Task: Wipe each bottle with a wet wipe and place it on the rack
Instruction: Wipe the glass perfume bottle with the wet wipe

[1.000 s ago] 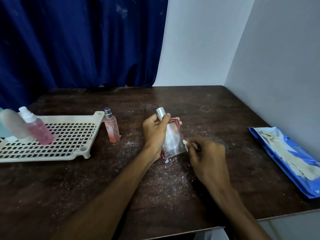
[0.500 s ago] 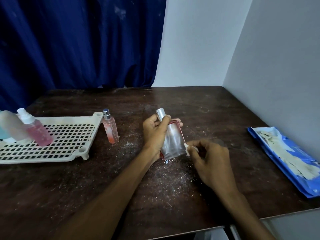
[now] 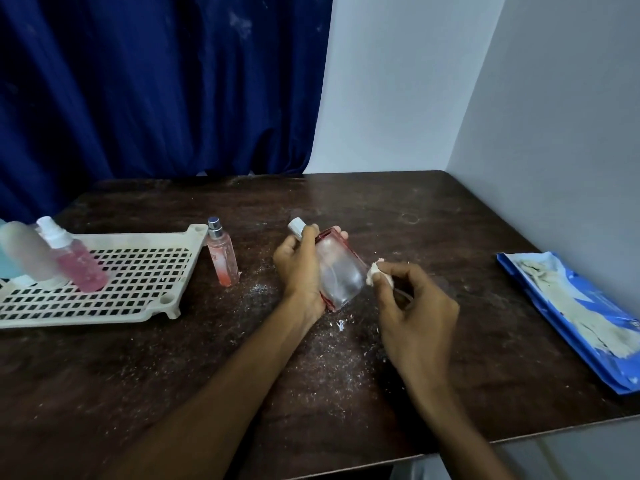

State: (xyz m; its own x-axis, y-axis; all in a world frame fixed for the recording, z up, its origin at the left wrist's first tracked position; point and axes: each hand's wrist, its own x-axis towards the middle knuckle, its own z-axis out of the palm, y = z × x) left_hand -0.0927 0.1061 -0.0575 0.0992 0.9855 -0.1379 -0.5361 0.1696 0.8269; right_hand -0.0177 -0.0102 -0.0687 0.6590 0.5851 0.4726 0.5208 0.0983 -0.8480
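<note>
- Since half a second ago, our right hand (image 3: 412, 306) has carried the wet wipe (image 3: 373, 273) up the right side of the glass bottle (image 3: 341, 275), away from its base. The bottle's cap has tipped further toward the rack (image 3: 149, 271).
- We judge the wiping step to be in hand. A pink spray bottle (image 3: 74, 265) and a frosted bottle (image 3: 24, 251) already stand on the rack. A slim pink bottle (image 3: 222, 259) waits on the table (image 3: 450, 220) just beside the rack's right edge.
- Next we would need to turn the glass bottle to reach its unwiped faces, then carry it left to the rack.
- Our left hand (image 3: 297, 271) is curled round the bottle's body and neck and holds it tilted. Our right hand pinches the wadded wipe against the bottle's right edge.
- The bottle sits between both hands, near the table's middle. We cannot tell whether its base touches the table.
</note>
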